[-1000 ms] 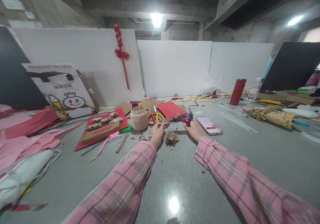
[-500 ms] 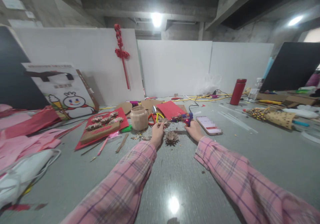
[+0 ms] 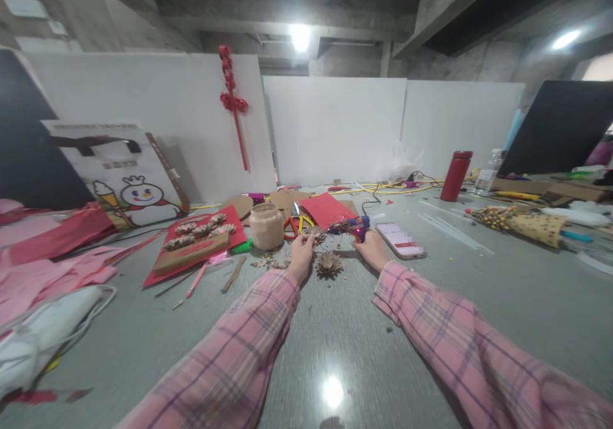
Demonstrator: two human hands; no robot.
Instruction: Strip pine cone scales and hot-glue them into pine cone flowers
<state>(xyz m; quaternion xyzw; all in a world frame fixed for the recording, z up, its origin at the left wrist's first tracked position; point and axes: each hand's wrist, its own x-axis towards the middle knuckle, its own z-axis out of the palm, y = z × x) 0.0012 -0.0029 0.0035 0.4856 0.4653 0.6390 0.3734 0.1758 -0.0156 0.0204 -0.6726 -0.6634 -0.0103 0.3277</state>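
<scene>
My right hand (image 3: pixel 371 249) is closed round the handle of a blue glue gun (image 3: pixel 363 222) with a small red light, its nozzle pointing left. My left hand (image 3: pixel 301 255) is in a pinch in front of that nozzle; what its fingertips hold is too small to make out. A brown flower with layered petals (image 3: pixel 328 264) lies on the table between my hands. Another brown flower (image 3: pixel 317 234) is just behind my left fingertips, partly hidden by them. Red-and-yellow-handled pliers (image 3: pixel 299 226) lie behind my left hand, beside a brown-wrapped jar (image 3: pixel 267 228).
A phone (image 3: pixel 400 240) lies right of my right hand. To the left, several brown flowers (image 3: pixel 201 226) rest on red card (image 3: pixel 158 270). A red bottle (image 3: pixel 455 177) and a clear bottle (image 3: pixel 487 173) stand back right. Clear glue sticks (image 3: pixel 454 232) lie beyond the phone.
</scene>
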